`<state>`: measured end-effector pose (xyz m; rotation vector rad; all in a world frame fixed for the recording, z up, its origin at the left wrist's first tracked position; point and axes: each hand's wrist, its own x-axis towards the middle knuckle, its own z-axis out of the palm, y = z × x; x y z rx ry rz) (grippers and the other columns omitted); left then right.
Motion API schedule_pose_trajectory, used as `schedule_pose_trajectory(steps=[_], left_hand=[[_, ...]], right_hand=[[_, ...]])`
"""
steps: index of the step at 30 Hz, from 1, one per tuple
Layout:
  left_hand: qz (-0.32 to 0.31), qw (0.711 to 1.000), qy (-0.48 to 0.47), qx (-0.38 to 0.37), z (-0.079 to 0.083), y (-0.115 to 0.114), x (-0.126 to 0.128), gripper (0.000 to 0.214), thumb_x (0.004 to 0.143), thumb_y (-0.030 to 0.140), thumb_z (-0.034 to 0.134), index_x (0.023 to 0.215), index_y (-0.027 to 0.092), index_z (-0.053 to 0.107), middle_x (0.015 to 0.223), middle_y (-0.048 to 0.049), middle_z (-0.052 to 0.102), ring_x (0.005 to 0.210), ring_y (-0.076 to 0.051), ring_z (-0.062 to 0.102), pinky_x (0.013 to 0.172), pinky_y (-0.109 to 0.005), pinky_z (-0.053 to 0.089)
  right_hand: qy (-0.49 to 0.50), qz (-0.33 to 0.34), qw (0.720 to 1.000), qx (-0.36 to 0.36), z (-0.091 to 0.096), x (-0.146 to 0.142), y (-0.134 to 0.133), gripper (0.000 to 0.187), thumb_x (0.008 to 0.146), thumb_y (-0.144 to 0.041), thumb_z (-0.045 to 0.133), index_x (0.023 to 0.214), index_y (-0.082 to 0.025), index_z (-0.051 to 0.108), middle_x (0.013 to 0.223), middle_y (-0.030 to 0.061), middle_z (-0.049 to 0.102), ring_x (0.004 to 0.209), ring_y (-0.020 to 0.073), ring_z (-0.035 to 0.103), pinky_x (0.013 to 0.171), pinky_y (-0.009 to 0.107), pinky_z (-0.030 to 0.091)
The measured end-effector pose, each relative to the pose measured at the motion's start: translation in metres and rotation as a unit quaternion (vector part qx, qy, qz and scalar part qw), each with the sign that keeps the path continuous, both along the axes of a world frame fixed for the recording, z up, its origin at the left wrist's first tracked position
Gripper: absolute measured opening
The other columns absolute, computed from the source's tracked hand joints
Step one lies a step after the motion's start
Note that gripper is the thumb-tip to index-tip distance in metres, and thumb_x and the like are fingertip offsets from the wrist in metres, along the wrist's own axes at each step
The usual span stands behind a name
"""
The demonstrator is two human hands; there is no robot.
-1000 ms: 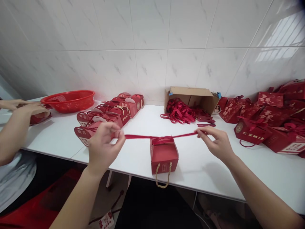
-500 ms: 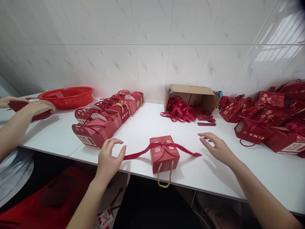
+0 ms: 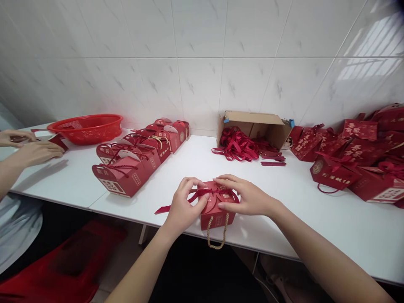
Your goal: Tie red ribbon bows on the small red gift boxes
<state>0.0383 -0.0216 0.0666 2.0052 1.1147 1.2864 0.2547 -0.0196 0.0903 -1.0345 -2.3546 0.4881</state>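
Observation:
A small red gift box (image 3: 212, 221) with gold characters stands at the front edge of the white table, its gold rope handle (image 3: 216, 246) hanging over the edge. Dark red ribbon (image 3: 162, 209) crosses the top, with a knot in the middle and a loose tail to the left. My left hand (image 3: 188, 204) grips the box's upper left part, thumb on the flap beside the ribbon. From the other side my right hand (image 3: 244, 195) holds the upper right part, index finger at the far edge and thumb on the flap. The ribbon's right end is hidden by this hand.
Several red gift boxes (image 3: 126, 174) stand in a row at left. Behind is a cardboard box (image 3: 255, 118) with a heap of red ribbons (image 3: 240, 145). More ribboned boxes (image 3: 378, 185) are piled at right. Another person's hands (image 3: 34, 151) work near a red plastic basket (image 3: 94, 134).
Both my hands have come inward from either side onto the box top. The right end of the ribbon has gone from view under my right hand. The other person's hands have shifted left.

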Motion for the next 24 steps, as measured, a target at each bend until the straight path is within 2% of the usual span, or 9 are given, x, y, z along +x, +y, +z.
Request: schedule_pose_trajectory(steps=[3, 8, 11, 13, 15, 17, 20, 22, 24], left_hand=[[-0.002, 1.000, -0.003, -0.009, 0.001, -0.001, 0.000, 0.014, 0.080, 0.019, 0.058, 0.093, 0.022, 0.056, 0.102, -0.0041, 0.051, 0.099, -0.017, 0.056, 0.088, -0.034, 0.051], [0.006, 0.999, -0.022, -0.033, 0.000, -0.003, 0.002, 0.014, 0.078, 0.022, 0.058, 0.093, 0.022, 0.055, 0.103, -0.0047, 0.051, 0.100, -0.018, 0.055, 0.087, -0.034, 0.051], [0.032, 0.996, -0.045, -0.063, -0.003, -0.001, 0.003, 0.026, 0.075, 0.027, 0.062, 0.098, 0.023, 0.051, 0.108, -0.0049, 0.049, 0.104, -0.019, 0.053, 0.086, -0.034, 0.050], [0.042, 0.991, -0.056, -0.114, -0.004, 0.002, 0.002, 0.037, 0.072, 0.032, 0.066, 0.102, 0.023, 0.046, 0.112, -0.0060, 0.048, 0.103, -0.019, 0.052, 0.079, -0.032, 0.051], [0.044, 0.983, -0.048, -0.173, -0.005, 0.006, 0.000, 0.046, 0.069, 0.038, 0.069, 0.103, 0.022, 0.044, 0.110, -0.0066, 0.049, 0.094, -0.018, 0.053, 0.072, -0.030, 0.049], [0.043, 0.976, -0.030, -0.212, -0.004, 0.010, -0.002, 0.048, 0.067, 0.043, 0.070, 0.100, 0.020, 0.044, 0.102, -0.0046, 0.051, 0.080, -0.015, 0.052, 0.069, -0.029, 0.047], [0.019, 0.970, -0.006, -0.244, -0.002, 0.015, -0.006, 0.041, 0.066, 0.049, 0.068, 0.084, 0.019, 0.048, 0.082, 0.0006, 0.052, 0.068, -0.012, 0.049, 0.064, -0.027, 0.043], [-0.017, 0.964, 0.003, -0.265, 0.001, 0.016, -0.007, 0.039, 0.066, 0.052, 0.066, 0.071, 0.018, 0.048, 0.069, 0.0030, 0.050, 0.062, -0.012, 0.048, 0.060, -0.026, 0.040], [-0.044, 0.959, 0.007, -0.280, 0.004, 0.016, -0.008, 0.040, 0.066, 0.054, 0.065, 0.062, 0.018, 0.047, 0.060, 0.0043, 0.046, 0.058, -0.012, 0.046, 0.056, -0.025, 0.036]], right_hand=[[0.025, -0.001, 1.000, 0.002, -0.003, -0.001, 0.002, 0.058, 0.079, -0.045, 0.061, 0.132, -0.023, 0.048, 0.129, 0.0107, 0.051, 0.112, 0.0251, 0.055, 0.094, 0.039, 0.046], [0.013, -0.026, 1.000, 0.009, -0.006, -0.004, 0.000, 0.060, 0.080, -0.048, 0.060, 0.133, -0.023, 0.048, 0.131, 0.0109, 0.049, 0.114, 0.0271, 0.054, 0.096, 0.041, 0.045], [-0.014, -0.032, 0.999, -0.014, -0.008, -0.003, -0.004, 0.049, 0.090, -0.047, 0.042, 0.135, -0.026, 0.046, 0.144, 0.0087, 0.038, 0.124, 0.0282, 0.046, 0.102, 0.044, 0.039], [-0.007, -0.042, 0.998, -0.044, -0.010, -0.001, -0.005, 0.048, 0.095, -0.044, 0.031, 0.139, -0.027, 0.039, 0.150, 0.0068, 0.026, 0.126, 0.0268, 0.043, 0.102, 0.044, 0.038], [0.029, -0.066, 0.993, -0.088, -0.014, 0.002, -0.005, 0.054, 0.093, -0.046, 0.034, 0.144, -0.027, 0.028, 0.150, 0.0097, 0.024, 0.112, 0.0232, 0.053, 0.095, 0.041, 0.044], [0.077, -0.111, 0.979, -0.150, -0.017, 0.004, -0.004, 0.065, 0.088, -0.053, 0.044, 0.143, -0.024, 0.024, 0.141, 0.0143, 0.036, 0.085, 0.0169, 0.060, 0.078, 0.037, 0.050], [0.124, -0.146, 0.952, -0.241, -0.017, 0.007, -0.001, 0.056, 0.079, -0.059, 0.055, 0.117, -0.019, 0.046, 0.105, 0.0076, 0.058, 0.064, 0.0109, 0.053, 0.059, 0.027, 0.045], [0.131, -0.114, 0.941, -0.291, -0.014, 0.008, 0.001, 0.045, 0.079, -0.061, 0.052, 0.088, -0.017, 0.052, 0.080, 0.0008, 0.056, 0.060, 0.0091, 0.047, 0.054, 0.022, 0.038], [0.142, -0.072, 0.927, -0.338, -0.009, 0.009, 0.002, 0.048, 0.082, -0.063, 0.044, 0.071, -0.017, 0.048, 0.065, -0.0030, 0.046, 0.054, 0.0072, 0.038, 0.049, 0.021, 0.031]])
